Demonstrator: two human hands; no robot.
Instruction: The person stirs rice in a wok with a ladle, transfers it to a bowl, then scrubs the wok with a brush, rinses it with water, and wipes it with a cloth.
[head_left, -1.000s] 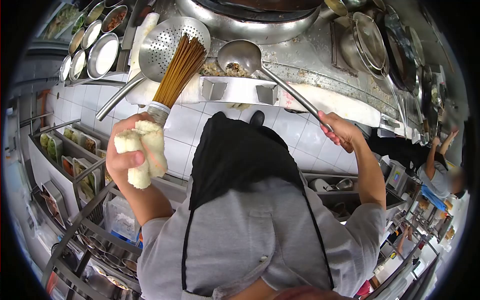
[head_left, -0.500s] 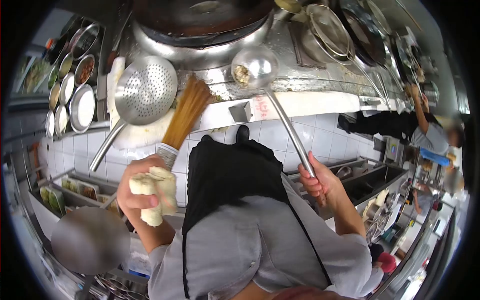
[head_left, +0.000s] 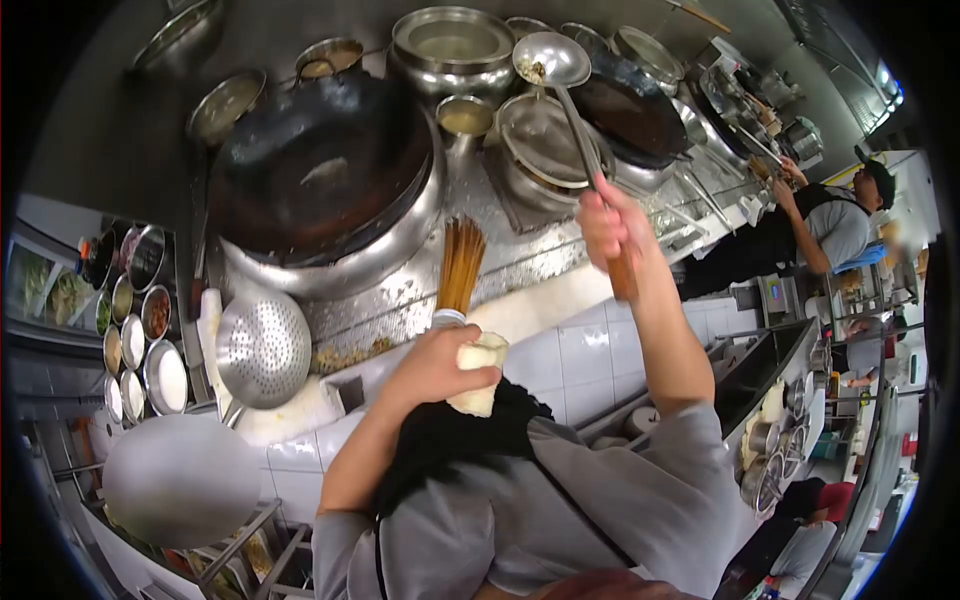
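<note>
My left hand (head_left: 440, 365) is closed round the handle of a bamboo brush (head_left: 461, 268) and a folded pale cloth (head_left: 480, 375); the bristles point up toward the stove. My right hand (head_left: 615, 235) grips the wooden end of a long metal ladle (head_left: 575, 115). The ladle's bowl holds some brown bits and is over the pots at the back of the stove. To the left, a big dark wok (head_left: 320, 190) rests on its metal ring, with a little pale residue inside. A perforated skimmer (head_left: 263, 350) lies at the stove's front left edge.
Bowls of ingredients (head_left: 165, 376) stand at the far left. Along the back are a large steel pot (head_left: 452, 45), a small pot of yellowish liquid (head_left: 465, 120) and a strainer (head_left: 545, 140). A second wok (head_left: 630, 110) is to the right. A co-worker (head_left: 835, 220) stands farther right.
My right hand has raised the ladle up and away over the back pots. My left hand has moved right with the brush and cloth. The view now shows more of the stove.
</note>
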